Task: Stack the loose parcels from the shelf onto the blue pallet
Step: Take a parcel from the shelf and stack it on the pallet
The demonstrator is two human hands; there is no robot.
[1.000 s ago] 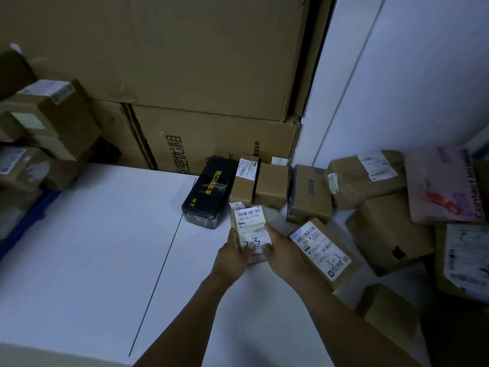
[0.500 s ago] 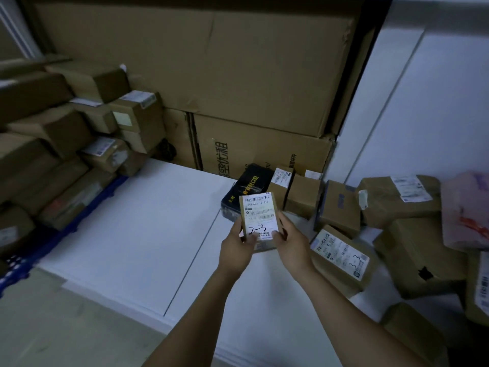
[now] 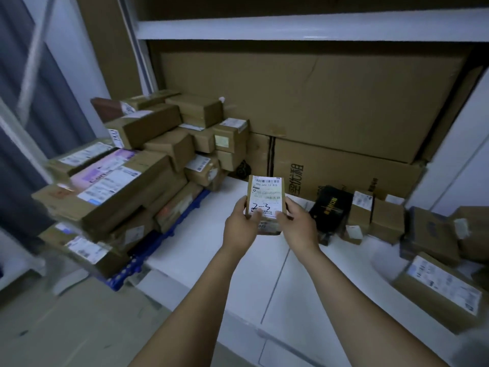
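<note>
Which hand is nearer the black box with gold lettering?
Right. The right hand, gripping the small labelled cardboard parcel, sits just beside the black box; the left hand grips the parcel's far side.

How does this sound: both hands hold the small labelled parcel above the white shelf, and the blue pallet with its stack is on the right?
Not quite. The head view shows the blue pallet and its stack on the left, not the right. The rest stands: the left hand and right hand both hold the small labelled parcel above the white shelf.
</note>
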